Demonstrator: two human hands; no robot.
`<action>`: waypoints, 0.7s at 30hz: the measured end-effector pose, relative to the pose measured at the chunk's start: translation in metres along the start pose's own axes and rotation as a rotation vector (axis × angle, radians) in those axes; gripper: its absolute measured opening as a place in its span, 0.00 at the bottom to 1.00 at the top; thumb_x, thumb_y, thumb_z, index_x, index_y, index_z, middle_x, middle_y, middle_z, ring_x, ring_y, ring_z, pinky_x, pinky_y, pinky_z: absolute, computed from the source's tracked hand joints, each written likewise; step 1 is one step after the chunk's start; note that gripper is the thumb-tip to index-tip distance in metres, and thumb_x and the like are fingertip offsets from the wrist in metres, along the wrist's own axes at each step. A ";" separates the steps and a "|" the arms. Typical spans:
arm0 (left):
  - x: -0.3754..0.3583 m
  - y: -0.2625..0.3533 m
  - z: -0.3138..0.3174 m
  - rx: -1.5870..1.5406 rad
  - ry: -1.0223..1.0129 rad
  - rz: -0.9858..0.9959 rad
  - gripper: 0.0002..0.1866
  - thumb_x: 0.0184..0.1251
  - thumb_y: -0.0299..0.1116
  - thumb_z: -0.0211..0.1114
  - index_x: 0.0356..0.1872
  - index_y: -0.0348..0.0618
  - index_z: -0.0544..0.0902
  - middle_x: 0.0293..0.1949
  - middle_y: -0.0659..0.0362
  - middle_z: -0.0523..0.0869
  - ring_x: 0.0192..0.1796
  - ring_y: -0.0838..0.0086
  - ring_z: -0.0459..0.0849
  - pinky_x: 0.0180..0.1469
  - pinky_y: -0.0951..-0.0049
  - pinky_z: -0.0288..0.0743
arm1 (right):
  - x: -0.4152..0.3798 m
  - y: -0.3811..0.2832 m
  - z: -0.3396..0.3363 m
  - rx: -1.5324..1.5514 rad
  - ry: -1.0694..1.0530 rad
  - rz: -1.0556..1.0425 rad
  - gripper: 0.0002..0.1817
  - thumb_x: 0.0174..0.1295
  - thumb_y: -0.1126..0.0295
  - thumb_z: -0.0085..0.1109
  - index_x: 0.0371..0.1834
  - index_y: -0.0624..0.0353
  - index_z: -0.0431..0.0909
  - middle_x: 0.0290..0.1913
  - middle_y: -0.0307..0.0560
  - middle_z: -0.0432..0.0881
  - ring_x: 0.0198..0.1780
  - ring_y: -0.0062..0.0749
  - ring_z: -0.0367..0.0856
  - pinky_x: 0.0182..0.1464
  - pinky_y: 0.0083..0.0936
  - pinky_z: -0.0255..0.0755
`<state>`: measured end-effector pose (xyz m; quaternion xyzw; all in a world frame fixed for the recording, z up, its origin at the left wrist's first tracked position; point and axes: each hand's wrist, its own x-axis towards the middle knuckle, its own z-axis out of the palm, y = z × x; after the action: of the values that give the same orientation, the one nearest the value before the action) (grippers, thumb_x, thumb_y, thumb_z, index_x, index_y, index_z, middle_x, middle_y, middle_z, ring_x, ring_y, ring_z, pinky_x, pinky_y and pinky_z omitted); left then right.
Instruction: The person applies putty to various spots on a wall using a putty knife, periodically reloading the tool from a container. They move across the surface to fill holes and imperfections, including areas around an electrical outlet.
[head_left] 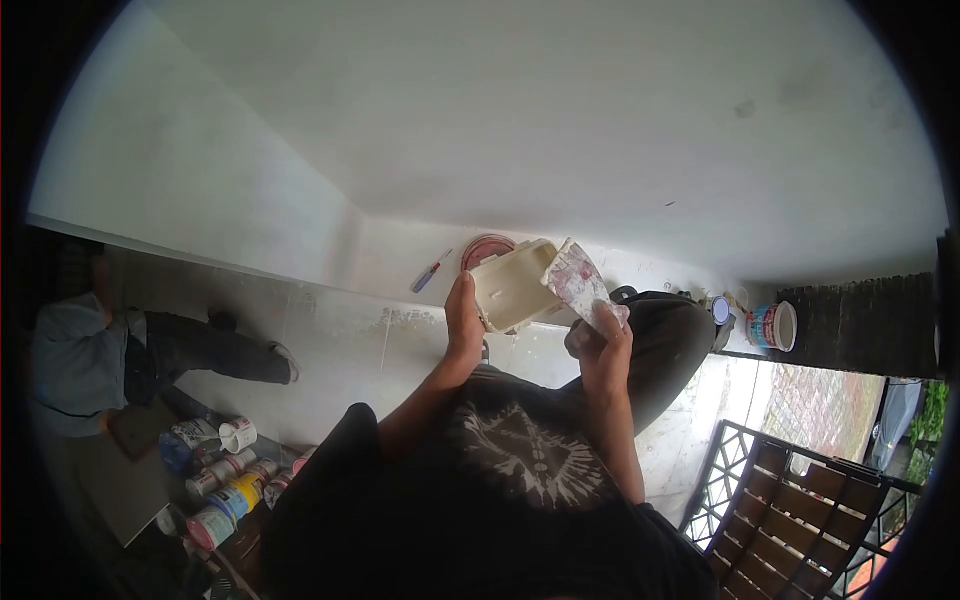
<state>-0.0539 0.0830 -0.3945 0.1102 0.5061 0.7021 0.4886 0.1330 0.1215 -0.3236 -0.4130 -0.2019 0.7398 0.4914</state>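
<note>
My left hand (463,322) grips the near left side of a cream rectangular tub (505,297), tilted so that its pale-coated inside faces me. In my right hand (606,352) is a flat putty scraper (577,283), smeared white and dull red, with its broad end up against the tub's right rim. My right fingers wrap round its lower end, so the handle is mostly hidden. Behind the tub lies a round reddish lid (488,250). Left of that, a screwdriver (432,271) rests on the white ledge.
White wall (560,120) rises in front. At right on the ledge stand a paint bucket (772,327) and a small blue-lidded can (720,310). Several paint cans (235,505) cluster lower left, near another person (80,350). A slatted bench (790,500) is lower right.
</note>
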 end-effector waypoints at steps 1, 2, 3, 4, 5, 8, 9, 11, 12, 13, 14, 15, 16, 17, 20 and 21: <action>-0.001 0.006 0.003 0.004 -0.003 0.001 0.27 0.78 0.50 0.42 0.56 0.34 0.74 0.47 0.53 0.81 0.47 0.71 0.81 0.50 0.73 0.75 | -0.001 -0.003 0.003 0.005 0.004 -0.005 0.05 0.65 0.71 0.57 0.36 0.61 0.74 0.29 0.41 0.76 0.24 0.23 0.70 0.27 0.23 0.65; -0.003 0.012 0.006 0.008 -0.010 -0.002 0.27 0.78 0.50 0.42 0.56 0.34 0.74 0.47 0.53 0.81 0.47 0.71 0.81 0.50 0.73 0.75 | -0.002 -0.008 0.005 -0.031 0.040 -0.073 0.06 0.65 0.70 0.57 0.36 0.62 0.74 0.28 0.40 0.76 0.23 0.22 0.70 0.26 0.22 0.64; -0.007 0.019 0.010 -0.016 0.000 -0.043 0.27 0.78 0.50 0.42 0.55 0.34 0.74 0.47 0.52 0.81 0.48 0.71 0.81 0.50 0.73 0.75 | -0.003 -0.013 0.007 -0.066 0.077 -0.141 0.08 0.65 0.69 0.58 0.37 0.63 0.74 0.27 0.39 0.76 0.23 0.21 0.70 0.25 0.20 0.63; -0.008 0.024 0.014 -0.039 0.010 -0.085 0.26 0.78 0.49 0.42 0.55 0.34 0.75 0.48 0.52 0.81 0.48 0.72 0.81 0.50 0.73 0.76 | -0.002 -0.017 0.006 -0.060 0.083 -0.146 0.08 0.65 0.69 0.58 0.37 0.63 0.74 0.27 0.39 0.76 0.23 0.21 0.70 0.25 0.20 0.63; -0.005 0.020 0.012 -0.034 0.004 -0.088 0.26 0.78 0.49 0.42 0.55 0.34 0.75 0.48 0.52 0.81 0.48 0.72 0.81 0.50 0.73 0.76 | -0.003 -0.020 0.005 -0.213 0.130 -0.174 0.08 0.65 0.69 0.57 0.38 0.63 0.74 0.28 0.40 0.76 0.24 0.21 0.71 0.26 0.20 0.63; 0.006 0.008 0.001 0.078 -0.001 0.063 0.26 0.78 0.49 0.42 0.56 0.34 0.74 0.47 0.52 0.80 0.49 0.71 0.81 0.50 0.73 0.76 | -0.006 -0.028 0.009 -0.445 0.184 -0.224 0.10 0.66 0.68 0.57 0.41 0.64 0.74 0.31 0.40 0.78 0.26 0.19 0.72 0.27 0.19 0.65; 0.009 0.007 -0.005 0.094 -0.045 0.048 0.28 0.77 0.51 0.42 0.60 0.34 0.70 0.53 0.51 0.78 0.53 0.68 0.79 0.52 0.69 0.76 | -0.009 -0.029 0.011 -0.531 0.183 -0.247 0.11 0.66 0.67 0.57 0.42 0.65 0.75 0.32 0.40 0.78 0.28 0.18 0.73 0.29 0.18 0.66; 0.012 0.010 -0.009 0.113 -0.099 0.024 0.31 0.76 0.53 0.43 0.64 0.34 0.65 0.58 0.51 0.75 0.58 0.65 0.77 0.55 0.66 0.76 | -0.011 -0.030 0.014 -0.503 0.196 -0.244 0.11 0.66 0.67 0.58 0.42 0.65 0.75 0.32 0.40 0.79 0.28 0.18 0.73 0.29 0.18 0.66; 0.013 0.010 -0.010 0.100 -0.113 0.019 0.31 0.76 0.52 0.43 0.64 0.34 0.65 0.58 0.51 0.75 0.58 0.65 0.77 0.55 0.66 0.76 | -0.011 -0.030 0.014 -0.477 0.196 -0.240 0.11 0.66 0.67 0.58 0.42 0.66 0.75 0.33 0.39 0.79 0.29 0.17 0.74 0.29 0.17 0.67; 0.014 0.011 -0.011 0.085 -0.125 0.015 0.31 0.76 0.52 0.42 0.64 0.33 0.65 0.57 0.51 0.75 0.58 0.65 0.78 0.55 0.66 0.76 | -0.012 -0.029 0.013 -0.476 0.208 -0.242 0.11 0.66 0.67 0.58 0.42 0.66 0.75 0.33 0.39 0.79 0.29 0.17 0.74 0.29 0.17 0.67; 0.014 0.013 -0.012 0.083 -0.131 0.008 0.31 0.76 0.52 0.42 0.64 0.33 0.65 0.57 0.51 0.75 0.58 0.65 0.78 0.55 0.66 0.76 | -0.012 -0.030 0.013 -0.456 0.193 -0.261 0.11 0.66 0.67 0.58 0.42 0.66 0.75 0.33 0.39 0.79 0.29 0.17 0.74 0.29 0.17 0.67; 0.015 0.015 -0.012 0.095 -0.127 -0.015 0.30 0.77 0.52 0.42 0.64 0.33 0.66 0.57 0.50 0.75 0.58 0.65 0.77 0.56 0.66 0.75 | -0.011 -0.032 0.011 -0.439 0.174 -0.281 0.11 0.65 0.67 0.58 0.42 0.66 0.75 0.33 0.40 0.79 0.29 0.17 0.74 0.30 0.16 0.67; 0.016 0.014 -0.010 0.107 -0.122 -0.037 0.30 0.77 0.52 0.42 0.64 0.33 0.66 0.57 0.50 0.76 0.58 0.65 0.77 0.57 0.66 0.74 | -0.010 -0.033 0.009 -0.444 0.176 -0.286 0.11 0.65 0.67 0.58 0.42 0.66 0.75 0.33 0.40 0.79 0.29 0.17 0.74 0.30 0.16 0.67; 0.018 0.012 -0.009 0.102 -0.124 -0.037 0.30 0.77 0.52 0.42 0.64 0.33 0.66 0.57 0.50 0.76 0.58 0.65 0.77 0.57 0.66 0.74 | -0.008 -0.034 0.008 -0.435 0.157 -0.303 0.11 0.65 0.67 0.59 0.42 0.66 0.75 0.33 0.40 0.79 0.29 0.18 0.74 0.30 0.16 0.67; 0.024 0.000 -0.006 0.102 -0.178 -0.011 0.31 0.77 0.52 0.41 0.64 0.32 0.67 0.58 0.50 0.76 0.59 0.65 0.77 0.59 0.66 0.73 | -0.004 -0.039 0.007 -0.454 0.134 -0.293 0.11 0.65 0.67 0.59 0.41 0.65 0.75 0.32 0.40 0.78 0.29 0.18 0.74 0.30 0.16 0.67; 0.026 -0.004 -0.004 0.045 -0.173 -0.007 0.27 0.77 0.50 0.42 0.59 0.33 0.71 0.53 0.52 0.78 0.55 0.69 0.79 0.55 0.69 0.74 | -0.001 -0.041 0.008 -0.481 0.129 -0.270 0.11 0.65 0.67 0.59 0.41 0.65 0.75 0.31 0.40 0.78 0.28 0.18 0.74 0.30 0.16 0.67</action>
<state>-0.0673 0.1009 -0.4083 0.1796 0.4778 0.6768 0.5305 0.1496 0.1390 -0.2892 -0.5335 -0.3931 0.5706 0.4850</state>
